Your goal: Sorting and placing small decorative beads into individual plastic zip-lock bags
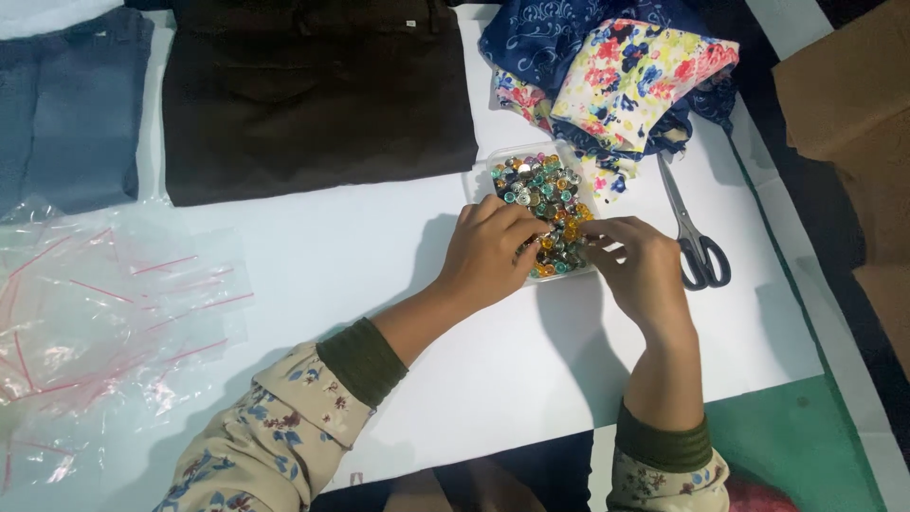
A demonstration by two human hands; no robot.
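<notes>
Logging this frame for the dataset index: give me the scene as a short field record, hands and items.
left hand: fingers in the clear tray of coloured beads
right hand: fingertips at the tray's near right edge, pinched; what they hold is too small to tell
scissors: right of tray, closed
floral fabric: behind tray, bunched
dark brown trousers: folded, far centre
blue jeans: far left
zip bags: piled left

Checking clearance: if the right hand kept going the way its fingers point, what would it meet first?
The right hand points left over the clear tray of beads; it would probably meet the left hand's fingers first, though depth is unclear.
</notes>
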